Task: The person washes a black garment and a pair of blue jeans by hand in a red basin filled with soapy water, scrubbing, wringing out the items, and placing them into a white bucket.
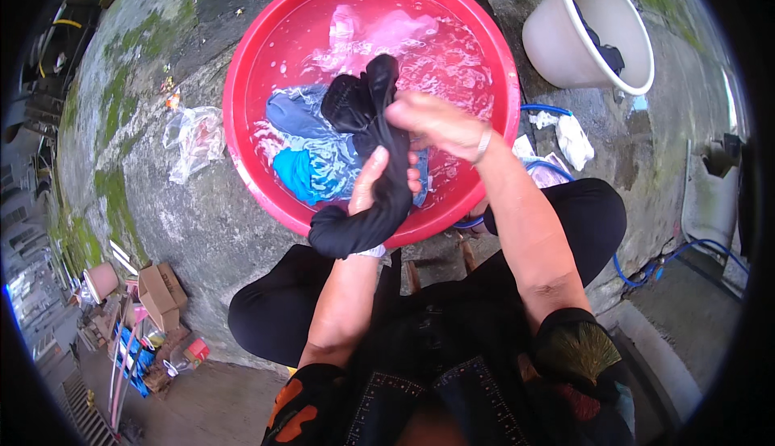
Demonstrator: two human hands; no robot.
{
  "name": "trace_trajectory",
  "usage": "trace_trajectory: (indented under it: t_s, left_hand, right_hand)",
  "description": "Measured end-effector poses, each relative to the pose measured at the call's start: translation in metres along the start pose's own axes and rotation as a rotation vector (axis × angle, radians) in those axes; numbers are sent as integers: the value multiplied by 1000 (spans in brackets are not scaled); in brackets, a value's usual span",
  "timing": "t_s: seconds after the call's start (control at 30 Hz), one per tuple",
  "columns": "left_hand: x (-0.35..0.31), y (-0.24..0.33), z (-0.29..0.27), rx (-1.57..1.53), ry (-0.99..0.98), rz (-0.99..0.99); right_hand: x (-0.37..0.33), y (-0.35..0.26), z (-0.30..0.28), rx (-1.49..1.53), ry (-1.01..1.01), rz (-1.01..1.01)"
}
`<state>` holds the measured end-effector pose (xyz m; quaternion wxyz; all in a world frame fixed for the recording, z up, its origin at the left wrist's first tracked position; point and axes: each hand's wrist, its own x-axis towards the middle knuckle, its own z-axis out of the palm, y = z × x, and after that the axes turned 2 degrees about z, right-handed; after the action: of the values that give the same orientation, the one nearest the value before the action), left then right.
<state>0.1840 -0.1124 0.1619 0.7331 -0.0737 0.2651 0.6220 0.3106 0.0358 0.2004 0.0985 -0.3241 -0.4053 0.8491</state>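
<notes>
A twisted, wet black garment (pixel 391 175) hangs over the near part of a large red basin (pixel 240 147). My left hand (pixel 370 181) is wrapped round its middle, thumb on one side and fingertips showing on the other. One end of the cloth drapes over my left wrist. My right hand (pixel 440 125) comes from the right, its fingertips against the upper part of the garment; they are smeared by motion, so their grip is unclear. Below lie a blue denim piece (pixel 300 113) and a bright turquoise cloth (pixel 297 173) in sudsy water. Pink cloth (pixel 395 30) floats at the far side.
A white bucket (pixel 549 42) with dark cloth inside stands at the far right. Beside the basin are a blue hose (pixel 617 264), white crumpled cloth (pixel 575 141) and a clear plastic bag (pixel 195 141). A cardboard box (pixel 160 297) and clutter sit at lower left.
</notes>
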Motion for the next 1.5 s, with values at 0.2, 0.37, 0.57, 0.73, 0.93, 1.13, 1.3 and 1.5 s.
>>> trace_trajectory:
  t_s: [0.2, 0.37, 0.57, 0.73, 0.93, 1.13, 1.3, 1.5]
  left_hand:
    - [-26, -5, 53, -758, -333, -202]
    - [-44, -33, 60, -903, -420, -295]
    - [-46, -16, 55, -199, -511, -150]
    - [-19, 2, 62, 795, -112, 187]
    - [2, -24, -6, 1121, 202, 436]
    - [4, -9, 4, 769, -91, 349]
    - [-14, -3, 35, 199, -122, 354]
    - [-62, 3, 72, -402, -387, 49]
  right_hand:
    - [-7, 84, -25, 654, -47, -217]
    - [20, 52, -10, 798, -288, -481]
    - [4, -22, 7, 347, -1, -421]
    - [47, 21, -16, -180, 430, -346]
    - [55, 71, -16, -704, 709, -194]
    - [49, 63, -5, -791, 527, -187]
    - [14, -2, 1, -246, 26, -130]
    - [-19, 20, 1, 119, -51, -285]
